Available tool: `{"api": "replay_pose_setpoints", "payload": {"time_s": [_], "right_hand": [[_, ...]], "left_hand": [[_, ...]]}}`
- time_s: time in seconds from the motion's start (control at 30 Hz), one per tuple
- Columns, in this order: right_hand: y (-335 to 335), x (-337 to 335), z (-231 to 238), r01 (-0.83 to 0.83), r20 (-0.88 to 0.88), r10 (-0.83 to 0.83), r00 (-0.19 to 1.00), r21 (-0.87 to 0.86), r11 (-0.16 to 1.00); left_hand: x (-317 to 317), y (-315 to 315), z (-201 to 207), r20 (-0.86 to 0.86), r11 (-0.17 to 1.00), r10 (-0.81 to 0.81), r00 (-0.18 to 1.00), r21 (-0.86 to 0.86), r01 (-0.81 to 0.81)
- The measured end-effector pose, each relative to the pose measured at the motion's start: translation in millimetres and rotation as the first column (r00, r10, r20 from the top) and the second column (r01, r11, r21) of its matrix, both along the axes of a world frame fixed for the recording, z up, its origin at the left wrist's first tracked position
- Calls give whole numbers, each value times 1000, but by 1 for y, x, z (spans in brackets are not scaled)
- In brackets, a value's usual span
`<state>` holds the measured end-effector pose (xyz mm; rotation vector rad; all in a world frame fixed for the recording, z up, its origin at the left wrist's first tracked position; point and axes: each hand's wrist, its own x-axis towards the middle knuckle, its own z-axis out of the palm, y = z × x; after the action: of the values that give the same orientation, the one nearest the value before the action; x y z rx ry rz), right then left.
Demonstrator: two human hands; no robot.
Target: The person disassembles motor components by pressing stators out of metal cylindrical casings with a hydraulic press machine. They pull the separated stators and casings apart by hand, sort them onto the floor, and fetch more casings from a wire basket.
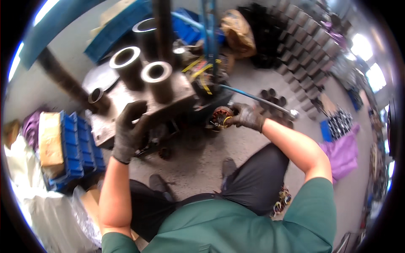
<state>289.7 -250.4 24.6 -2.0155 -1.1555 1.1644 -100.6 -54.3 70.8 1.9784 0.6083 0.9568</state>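
Note:
My right hand [248, 117], in a dark work glove, grips a motor stator [222, 114] by its side. Reddish windings and a yellow wire show on the stator's face. My left hand [128, 128], gloved as well, is over the near edge of a metal press table [103, 126]. Its thumb and fingers are apart, with nothing between them. Beyond it, thick steel cylinders [162, 86] stand upright on the table, along with a smaller tube [99, 99]. To the right of the table, a long lever bar [257, 99] with a blue section slants above my right hand.
Blue plastic bins [78, 145] and a cardboard box [50, 139] are at the left. Far right, many cylindrical parts form a stacked wall [306, 46]. A purple sack [344, 154] lies at the right, and several short tubes [273, 98] stand on the floor.

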Motion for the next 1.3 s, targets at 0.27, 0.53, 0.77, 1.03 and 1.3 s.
{"api": "replay_pose_setpoints", "payload": {"time_s": [0.27,0.53,0.77,1.03,1.3], "right_hand": [[-205,94,-94,448,423,-499,756,221,866],[-500,-58,-272,865,221,-845,486,-257,430],[-579,-181,-314,125,2,-213,977,-814,567],[-668,-166,-298,551,111,-967,231,-834,35],[-747,-104,-350,658,-57,-692,-719,-374,-653]], "left_hand": [[20,2,-19,-212,972,-201,956,75,221],[49,-38,-37,-422,933,-272,865,103,344],[46,-78,-24,-470,898,-348,811,81,433],[3,-82,-63,-587,937,-328,740,-101,336],[-16,-47,-121,-640,921,-340,689,-80,380]]}}
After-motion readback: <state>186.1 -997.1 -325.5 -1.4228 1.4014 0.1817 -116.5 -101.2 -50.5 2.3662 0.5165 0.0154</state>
